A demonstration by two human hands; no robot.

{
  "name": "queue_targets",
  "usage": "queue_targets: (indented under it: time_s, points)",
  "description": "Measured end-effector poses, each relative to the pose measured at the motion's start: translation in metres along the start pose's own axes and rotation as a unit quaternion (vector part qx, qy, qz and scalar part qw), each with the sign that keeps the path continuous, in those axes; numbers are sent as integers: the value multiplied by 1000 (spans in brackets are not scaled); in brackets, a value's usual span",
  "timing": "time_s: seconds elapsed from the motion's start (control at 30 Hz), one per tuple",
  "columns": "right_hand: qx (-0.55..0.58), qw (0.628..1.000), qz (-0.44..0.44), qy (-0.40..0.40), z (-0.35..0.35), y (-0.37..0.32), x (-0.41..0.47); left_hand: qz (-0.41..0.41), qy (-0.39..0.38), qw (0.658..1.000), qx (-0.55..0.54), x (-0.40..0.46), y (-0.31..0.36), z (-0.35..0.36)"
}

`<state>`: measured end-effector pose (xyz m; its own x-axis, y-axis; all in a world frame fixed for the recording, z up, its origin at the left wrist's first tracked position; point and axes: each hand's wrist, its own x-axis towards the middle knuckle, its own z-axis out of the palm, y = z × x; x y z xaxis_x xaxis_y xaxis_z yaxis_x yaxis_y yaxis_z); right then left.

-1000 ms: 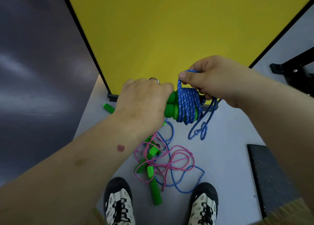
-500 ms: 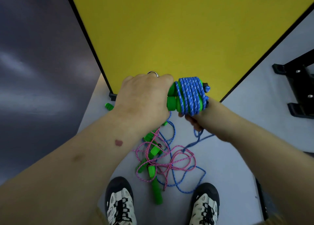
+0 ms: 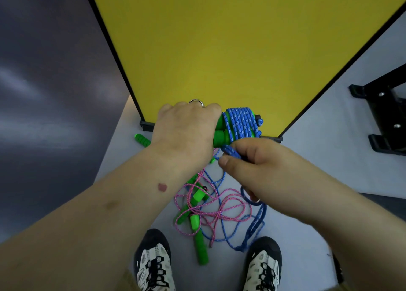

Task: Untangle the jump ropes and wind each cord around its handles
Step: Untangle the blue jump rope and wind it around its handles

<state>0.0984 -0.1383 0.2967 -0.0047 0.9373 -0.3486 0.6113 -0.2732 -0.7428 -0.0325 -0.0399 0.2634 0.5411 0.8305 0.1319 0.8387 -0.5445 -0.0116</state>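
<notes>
We hold the pair of green handles [image 3: 219,132] in our left hand [image 3: 186,130], fingers clenched round them, with the blue cord [image 3: 240,122] already coiled in neat turns just right of that hand. Our right hand [image 3: 261,169], just below the coil, pinches the free run of the same cord, which trails down past the wrist to a slack loop above the right shoe [image 3: 262,262]. On the floor [image 3: 307,158] below the handles lies the pink cord [image 3: 219,211], knotted up with more blue cord and further green handles [image 3: 198,231]; one more handle [image 3: 142,139] lies left of our left hand. The cord looks light, limp and a little rough, so it should hold its turns if we keep tension. We judge it best gripped close to the coil, feeding short lengths, lest the slack snag the pink tangle.
</notes>
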Motion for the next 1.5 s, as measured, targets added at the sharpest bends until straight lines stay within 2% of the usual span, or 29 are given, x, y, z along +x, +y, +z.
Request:
queue_targets:
  time_s: [0.23,0.5,0.8,0.93,1.07,1.13,1.23,1.33,1.5]
  points:
    - [-121,989,-30,80,-45,-23,24,30,5,1000,-7,0,1,7]
    - [-204,975,-21,82,-71,-23,61,73,9,997,3,1,2,5]
    - [-214,977,-21,-6,-79,0,83,77,5,997,-7,1,-7,-7]
    - [-277,960,7,-33,-67,18,81,69,8,996,-58,3,-11,-18]
    - [-280,958,35,-51,-39,34,72,47,-10,996,-72,3,-9,-14]
    - [-257,964,26,-70,-23,39,70,41,-33,996,-69,2,-7,-11]
    - [-209,976,-30,-50,-7,39,66,40,-76,994,-63,1,-7,-10]
    - [-159,986,-42,-36,4,32,59,44,-98,991,-82,1,-6,-10]
    - [-144,989,-17,-21,19,37,53,2,-67,986,-151,5,-5,-8]
